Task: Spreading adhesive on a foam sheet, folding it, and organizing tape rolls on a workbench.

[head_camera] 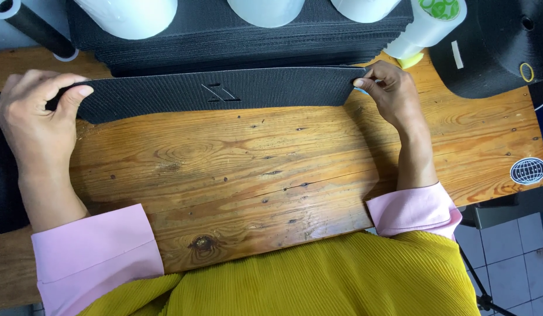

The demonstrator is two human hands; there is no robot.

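Observation:
A long black textured fabric strip (224, 92) with a small embossed mark at its middle lies across the far part of a wooden board (254, 175). My left hand (34, 114) pinches the strip's left end between thumb and fingers. My right hand (391, 93) pinches its right end. Both arms wear pink cuffs over a yellow ribbed garment.
A thick stack of black fabric pieces (242, 35) sits behind the strip, with white rolls (131, 14) on top. A white bottle (426, 26) stands at the back right beside a black cap (499, 47). A round sticker (527, 171) marks the board's right end. Tiled floor shows at lower right.

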